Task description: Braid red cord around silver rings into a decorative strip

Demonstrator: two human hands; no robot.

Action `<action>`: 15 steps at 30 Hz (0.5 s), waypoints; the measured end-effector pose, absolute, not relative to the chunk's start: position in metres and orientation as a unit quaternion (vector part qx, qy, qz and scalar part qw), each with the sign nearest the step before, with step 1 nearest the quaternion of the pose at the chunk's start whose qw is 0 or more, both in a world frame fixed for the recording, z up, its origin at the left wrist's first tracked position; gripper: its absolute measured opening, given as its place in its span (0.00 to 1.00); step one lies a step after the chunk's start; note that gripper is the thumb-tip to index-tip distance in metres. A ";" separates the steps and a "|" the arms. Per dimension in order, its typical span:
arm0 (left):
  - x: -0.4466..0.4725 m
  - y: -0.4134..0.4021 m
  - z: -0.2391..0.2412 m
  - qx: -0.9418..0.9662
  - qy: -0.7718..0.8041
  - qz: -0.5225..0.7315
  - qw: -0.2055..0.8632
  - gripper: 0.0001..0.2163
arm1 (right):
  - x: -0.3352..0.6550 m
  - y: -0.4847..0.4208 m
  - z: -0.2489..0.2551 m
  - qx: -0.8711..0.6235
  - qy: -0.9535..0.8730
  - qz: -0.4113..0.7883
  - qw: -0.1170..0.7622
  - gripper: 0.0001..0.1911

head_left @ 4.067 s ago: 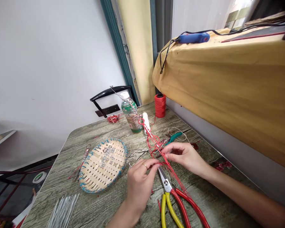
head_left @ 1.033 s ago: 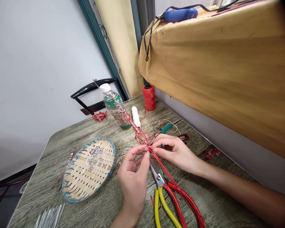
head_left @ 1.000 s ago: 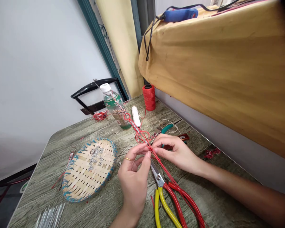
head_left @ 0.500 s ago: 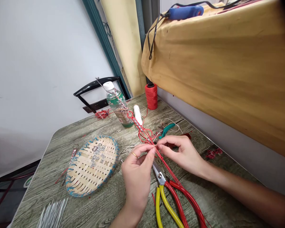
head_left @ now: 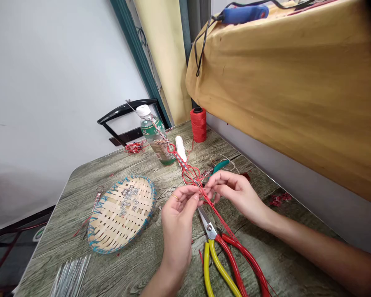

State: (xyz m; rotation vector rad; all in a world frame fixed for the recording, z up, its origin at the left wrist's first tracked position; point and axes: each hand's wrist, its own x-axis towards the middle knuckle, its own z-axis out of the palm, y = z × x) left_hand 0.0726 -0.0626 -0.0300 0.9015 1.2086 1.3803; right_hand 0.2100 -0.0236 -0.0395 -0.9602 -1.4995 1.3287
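Note:
Red cords [head_left: 217, 214] run taut from a green-labelled plastic bottle [head_left: 154, 136] toward me across the wooden table [head_left: 136, 268]. My left hand [head_left: 179, 218], with a ring on one finger, pinches the cords with thumb and fingertips. My right hand [head_left: 238, 194] pinches the same cords just to the right, the fingertips of both hands almost touching. A knotted loop of red cord [head_left: 193, 175] sits just beyond the fingers.
Scissors [head_left: 218, 255] with yellow and red handles lie under the cords. A woven tray [head_left: 120, 214] with several small metal pieces lies left. Metal rods [head_left: 71, 280], a red thread spool [head_left: 198, 124], a white spool [head_left: 181, 148], green-handled pliers [head_left: 219, 166], a cloth-covered ledge [head_left: 290, 90].
Both hands have shifted slightly up the cords toward the bottle and stay pinched on them. The camera has drifted a little.

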 end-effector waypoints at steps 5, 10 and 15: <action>0.063 -0.066 -0.041 0.455 0.570 0.539 0.421 0.05 | 0.213 -0.024 -0.046 -0.420 -0.647 0.452 0.449 0.09; 0.054 -0.073 -0.047 0.489 0.589 0.517 0.383 0.09 | 0.213 -0.029 -0.049 -0.419 -0.700 0.365 0.449 0.10; 0.053 -0.082 -0.046 0.681 0.476 0.484 0.275 0.11 | 0.211 -0.028 -0.055 -0.391 -0.727 0.336 0.453 0.11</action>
